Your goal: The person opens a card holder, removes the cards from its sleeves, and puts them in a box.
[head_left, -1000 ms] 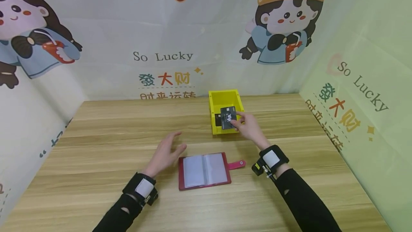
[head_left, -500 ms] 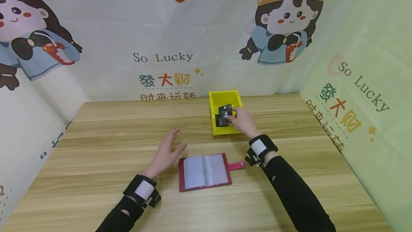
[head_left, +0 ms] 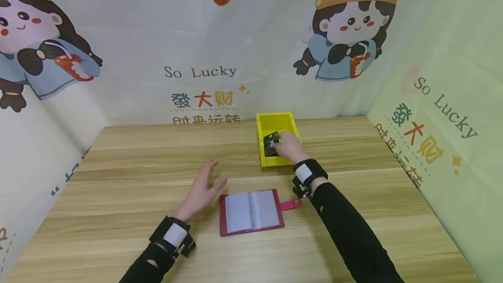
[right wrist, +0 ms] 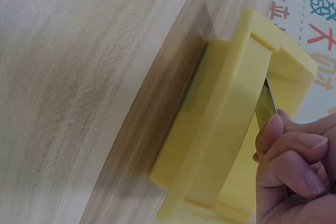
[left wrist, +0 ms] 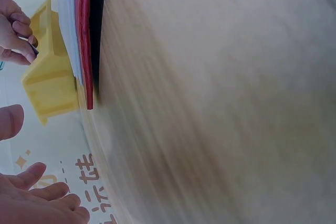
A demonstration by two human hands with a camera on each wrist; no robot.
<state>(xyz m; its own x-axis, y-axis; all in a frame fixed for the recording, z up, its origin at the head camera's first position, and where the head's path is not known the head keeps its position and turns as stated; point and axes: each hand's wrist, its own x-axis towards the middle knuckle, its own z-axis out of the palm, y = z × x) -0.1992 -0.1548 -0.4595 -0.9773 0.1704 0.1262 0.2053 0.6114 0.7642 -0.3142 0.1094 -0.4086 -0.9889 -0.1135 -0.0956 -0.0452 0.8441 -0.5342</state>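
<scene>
My right hand (head_left: 290, 146) reaches into a yellow plastic box (head_left: 275, 119) and pinches a black card (head_left: 270, 144) between thumb and fingers. In the right wrist view the card (right wrist: 266, 103) shows nearly edge-on inside the box wall, the other fingers curled beside it. My left hand (head_left: 199, 191) hovers with spread, relaxed fingers left of an open card holder (head_left: 251, 211) and holds nothing. The holder has a red cover, clear sleeves and a pink snap strap (head_left: 291, 204) pointing right. Its edge (left wrist: 84, 40) stands out in the left wrist view.
The wood-grain table (head_left: 149, 152) carries the box near its back edge and the card holder in front. A printed cloth (head_left: 275, 47) with cartoon figures and lettering hangs behind and along both sides.
My right hand has lowered the black card, lettered "Vip", left and down into the box, over the dark card seen there earlier. The left hand has stayed nearly still beside the card holder.
</scene>
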